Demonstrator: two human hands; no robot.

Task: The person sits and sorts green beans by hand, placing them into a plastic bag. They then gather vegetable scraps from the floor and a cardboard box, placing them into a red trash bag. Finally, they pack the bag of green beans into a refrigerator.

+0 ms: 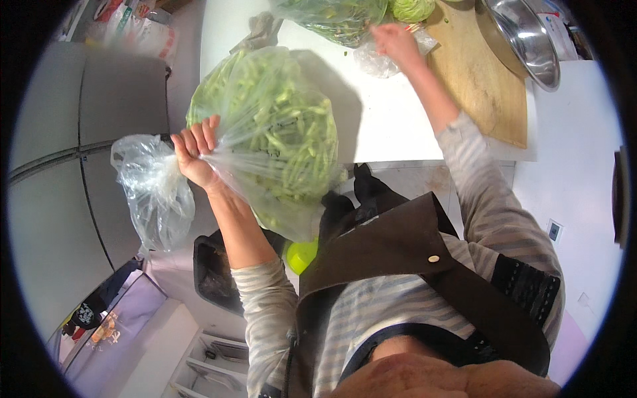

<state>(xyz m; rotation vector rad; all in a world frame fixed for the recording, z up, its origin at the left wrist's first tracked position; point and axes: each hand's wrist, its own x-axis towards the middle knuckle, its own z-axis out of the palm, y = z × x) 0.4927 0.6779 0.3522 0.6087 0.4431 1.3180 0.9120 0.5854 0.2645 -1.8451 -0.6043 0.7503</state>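
My left hand (pixel 196 154) grips the gathered neck of a large clear plastic bag (pixel 278 114) full of green bean pods. The bag's full part hangs beside the white table's near left corner, and its crumpled loose end (pixel 154 189) spreads out to the left of my fist. My right hand (pixel 395 45) is over the table, slightly blurred, with its fingers bent. Close by it lie a crumpled clear bag (pixel 380 62) and another plastic bag of leafy greens (pixel 338 20). Whether those fingers hold anything cannot be made out.
A wooden cutting board (pixel 477 84) lies on the white table (pixel 398 129), with a steel basin (pixel 527 40) tilted at its right. A cabbage (pixel 412 9) sits at the back. Below stand a black bin (pixel 214 278) and a lime-green container (pixel 301 256). Grey cabinet doors (pixel 50 124) stand left.
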